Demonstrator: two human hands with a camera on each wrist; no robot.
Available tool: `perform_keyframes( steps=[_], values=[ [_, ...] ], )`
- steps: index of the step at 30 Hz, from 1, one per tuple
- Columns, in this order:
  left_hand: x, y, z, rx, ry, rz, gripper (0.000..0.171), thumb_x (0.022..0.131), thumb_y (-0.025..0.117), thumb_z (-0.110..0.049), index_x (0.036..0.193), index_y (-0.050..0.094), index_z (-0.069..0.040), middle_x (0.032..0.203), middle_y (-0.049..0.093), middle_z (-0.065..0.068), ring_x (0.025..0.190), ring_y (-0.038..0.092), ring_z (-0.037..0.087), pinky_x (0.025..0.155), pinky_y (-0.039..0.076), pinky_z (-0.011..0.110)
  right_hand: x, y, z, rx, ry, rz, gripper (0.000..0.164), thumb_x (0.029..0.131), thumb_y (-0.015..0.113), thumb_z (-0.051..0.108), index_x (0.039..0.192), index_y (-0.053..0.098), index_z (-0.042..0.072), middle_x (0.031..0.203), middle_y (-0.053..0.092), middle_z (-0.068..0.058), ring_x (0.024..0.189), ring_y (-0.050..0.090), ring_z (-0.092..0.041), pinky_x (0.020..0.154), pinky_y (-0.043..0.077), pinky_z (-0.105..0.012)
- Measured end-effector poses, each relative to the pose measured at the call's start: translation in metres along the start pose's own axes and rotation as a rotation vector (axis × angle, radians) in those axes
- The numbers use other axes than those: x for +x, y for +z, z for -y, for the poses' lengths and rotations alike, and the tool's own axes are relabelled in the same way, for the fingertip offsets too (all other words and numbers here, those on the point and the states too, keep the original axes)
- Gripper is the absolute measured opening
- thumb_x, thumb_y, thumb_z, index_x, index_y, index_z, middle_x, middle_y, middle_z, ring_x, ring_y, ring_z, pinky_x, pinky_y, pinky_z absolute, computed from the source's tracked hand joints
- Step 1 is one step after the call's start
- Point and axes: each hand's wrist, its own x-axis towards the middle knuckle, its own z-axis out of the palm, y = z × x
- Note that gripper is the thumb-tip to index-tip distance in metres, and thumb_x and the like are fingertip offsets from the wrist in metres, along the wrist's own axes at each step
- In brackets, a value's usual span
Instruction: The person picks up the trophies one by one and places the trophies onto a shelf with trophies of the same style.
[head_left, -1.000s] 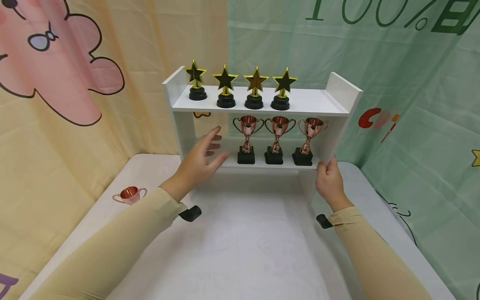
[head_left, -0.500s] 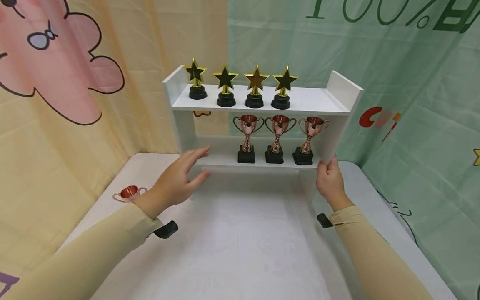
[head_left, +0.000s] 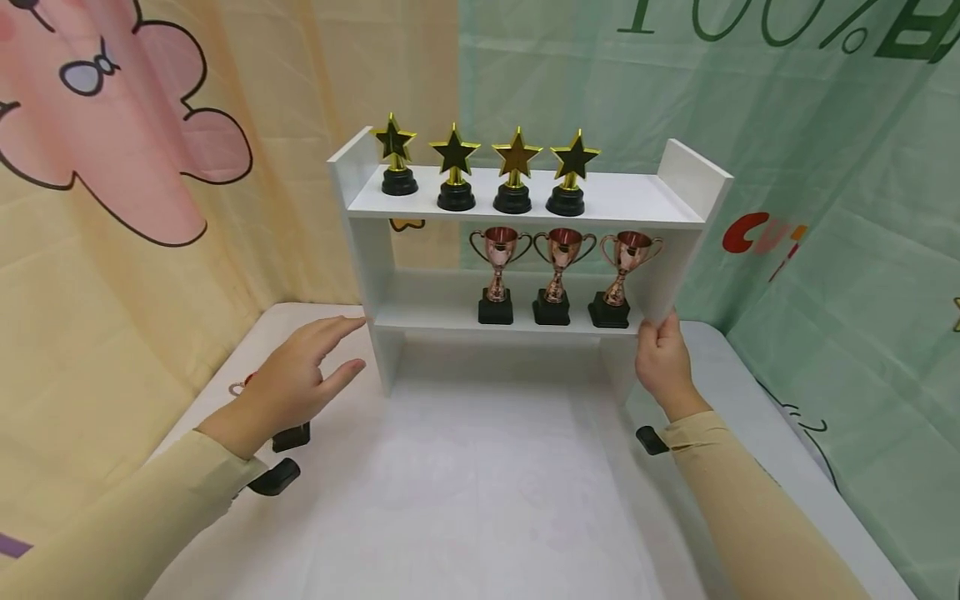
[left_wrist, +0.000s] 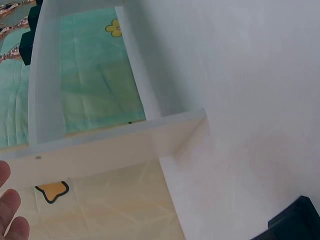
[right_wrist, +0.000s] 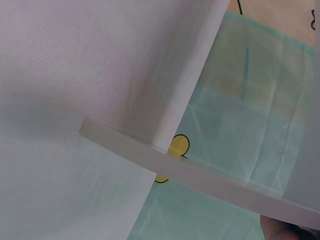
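Note:
My right hand (head_left: 663, 367) grips the right side panel of a white two-tier shelf (head_left: 517, 329). In the right wrist view only a bit of that hand (right_wrist: 277, 229) shows beside the panel (right_wrist: 200, 177). My left hand (head_left: 296, 375) hovers left of the shelf, fingers extended and thumb apart, holding nothing. Its fingertips (left_wrist: 10, 205) appear at the edge of the left wrist view. Behind this hand a rose-gold trophy cup is mostly hidden; one handle (head_left: 236, 388) and its black base (head_left: 291, 437) peek out on the table.
Star trophies (head_left: 513, 158) with black bases line the upper tier. Three rose-gold trophy cups (head_left: 557, 258) stand on the lower tier, towards its right side. The white table (head_left: 480, 500) spreads in front, with printed curtains (head_left: 825, 167) behind and at the sides.
My left hand has drawn back from the lower tier, down and to the left, and now covers most of the trophy cup on the table. The right hand keeps its grip.

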Motion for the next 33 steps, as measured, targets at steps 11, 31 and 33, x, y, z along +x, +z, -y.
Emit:
perform_keyframes(
  steps=[11,31,33],
  values=[
    [-0.028,-0.014,0.028,0.057,-0.132,0.049,0.058,0.100,0.072,-0.026,0.151,0.054,-0.007,0.150,0.058,0.023,0.143,0.047,0.048,0.112,0.039,0.067,0.001,0.000,-0.002,0.005,0.003,-0.008,0.053,0.114,0.031,0.024,0.165,0.025,0.012,0.166,0.036,-0.022,0.155,0.033,-0.040,0.124,0.028,-0.065],
    [-0.056,-0.028,0.064,0.128,-0.288,0.132,0.078,0.101,0.068,-0.047,0.161,0.040,-0.006,0.157,0.046,0.031,0.151,0.029,0.060,0.118,0.027,0.073,-0.001,0.000,-0.001,-0.010,0.027,0.002,0.054,0.114,0.030,0.029,0.166,0.024,0.014,0.168,0.035,-0.021,0.156,0.032,-0.041,0.124,0.027,-0.066],
    [-0.058,-0.030,0.065,0.136,-0.320,0.154,0.081,0.101,0.066,-0.051,0.163,0.038,-0.007,0.160,0.043,0.031,0.153,0.024,0.060,0.118,0.024,0.075,-0.001,0.000,-0.001,-0.008,0.023,0.006,0.054,0.115,0.030,0.029,0.166,0.024,0.014,0.168,0.035,-0.021,0.155,0.033,-0.041,0.124,0.027,-0.067]
  ],
)
